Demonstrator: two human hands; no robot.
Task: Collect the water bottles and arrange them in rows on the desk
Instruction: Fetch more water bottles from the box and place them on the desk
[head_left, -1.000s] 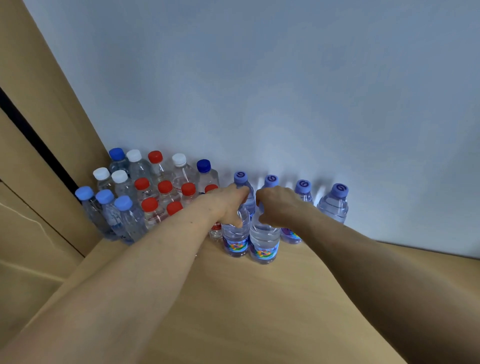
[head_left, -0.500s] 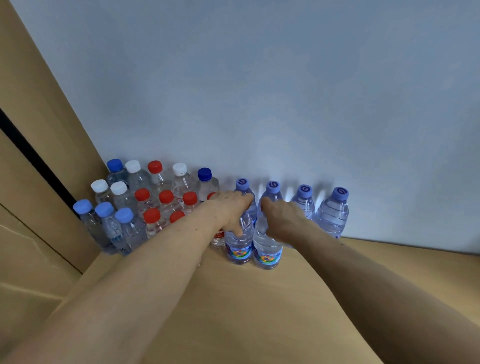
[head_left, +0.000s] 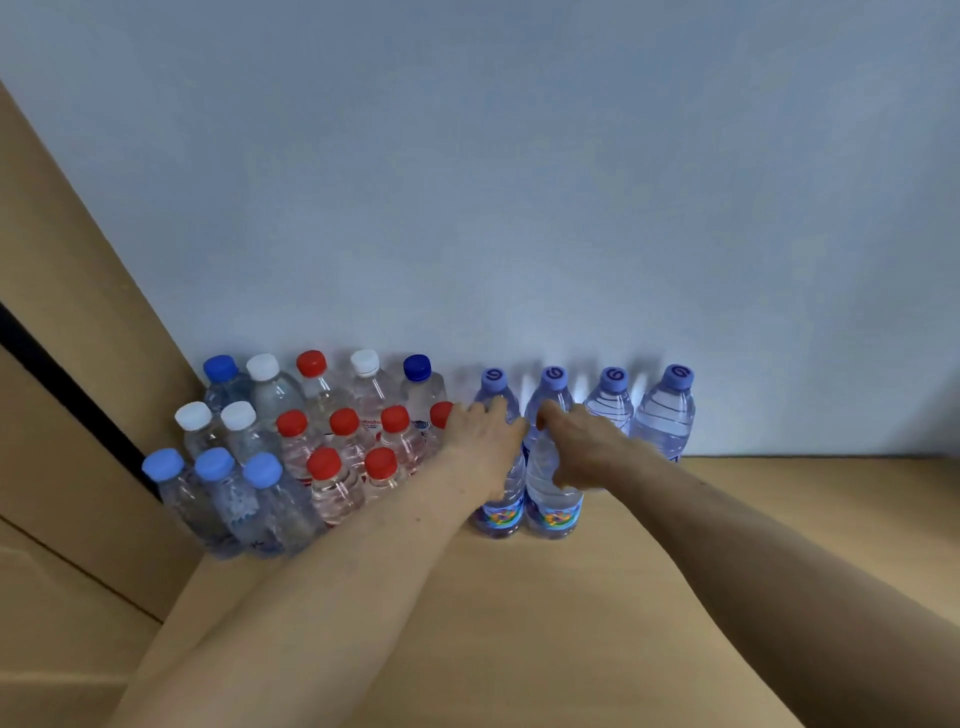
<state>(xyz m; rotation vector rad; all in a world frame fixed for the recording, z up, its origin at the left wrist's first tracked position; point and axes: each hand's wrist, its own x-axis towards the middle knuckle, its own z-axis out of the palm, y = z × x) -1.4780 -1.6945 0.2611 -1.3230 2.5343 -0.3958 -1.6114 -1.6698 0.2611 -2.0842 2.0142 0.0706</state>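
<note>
Count: sixteen small bottles (head_left: 344, 422) packed in three rows at centre left; caps are seven red, four white, five blue. Right of them, four purple-capped bottles (head_left: 615, 408) stand in line against the wall (head_left: 519, 182). Two colour-labelled bottles stand in front, touching each other. The left hand (head_left: 485, 431) curls over the top of the left front bottle (head_left: 501, 515); the right hand (head_left: 584, 447) grasps the right front bottle (head_left: 553, 514). A side panel (head_left: 78, 291) bounds the cluster at left. Bare tabletop (head_left: 597, 623) spans the lower right.

Wall and side panel
A plain pale blue-grey wall (head_left: 519, 182) fills twelve o'clock; a tan wooden panel (head_left: 62, 270) rises at nine o'clock, crossed by a dark strip (head_left: 67, 387).
</note>
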